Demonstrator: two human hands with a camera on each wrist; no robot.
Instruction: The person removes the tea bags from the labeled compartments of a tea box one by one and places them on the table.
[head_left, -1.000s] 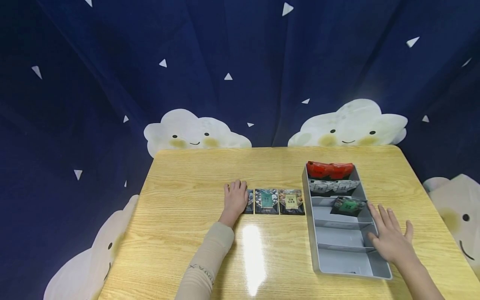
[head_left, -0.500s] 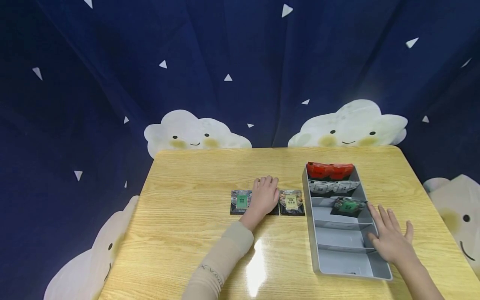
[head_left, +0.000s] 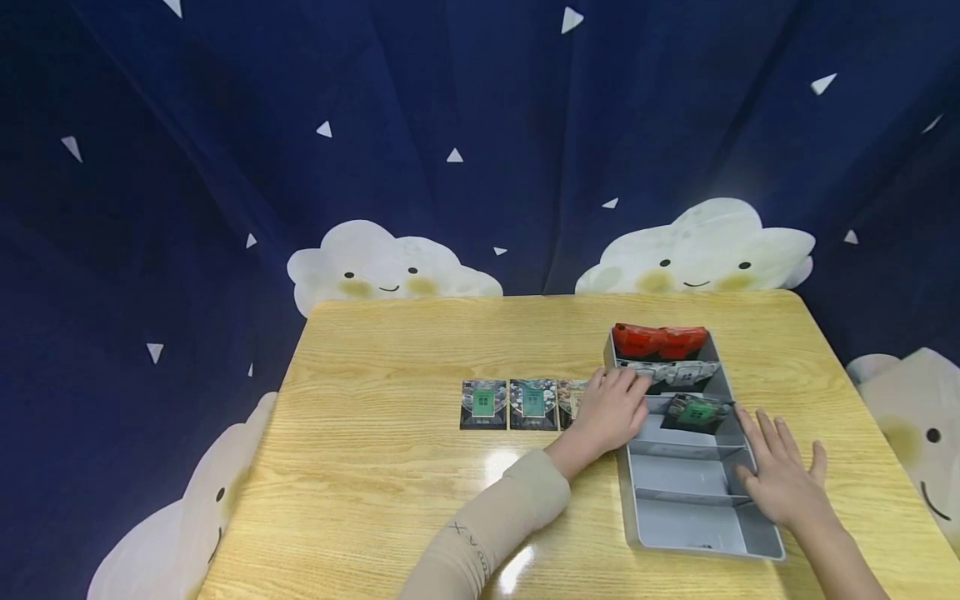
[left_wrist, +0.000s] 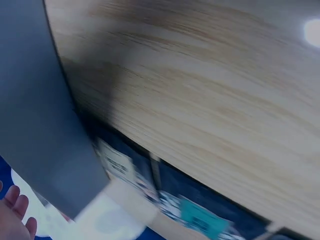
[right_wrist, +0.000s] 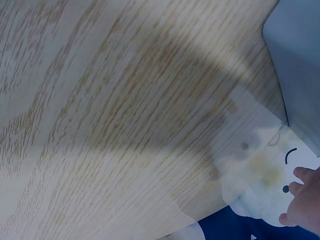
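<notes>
My left hand (head_left: 611, 408) is over the left wall of the grey divided box (head_left: 690, 527), partly covering a sachet with a yellow label (head_left: 567, 404). I see nothing between its fingers, though their undersides are hidden. Left of it, a sachet with a teal label (head_left: 533, 404) and one with a green label (head_left: 483, 404) lie flat in a row. My right hand (head_left: 787, 479) rests along the box's right wall with fingers spread. Beside its fingertips, another green-labelled sachet (head_left: 697, 412) leans in the middle compartment.
Red sachets (head_left: 660, 340) stand in the box's farthest compartment. White-and-black sachets (head_left: 678, 373) fill the one before it. Thin dividers (head_left: 690, 497) separate the nearer compartments. Behind the wooden table (head_left: 360, 458) hangs a dark blue curtain (head_left: 420, 100) with cloud prints.
My left hand has moved right along the row, from the green-labelled sachet past the teal one to the box's left wall. The sachets and my right hand have stayed in place.
</notes>
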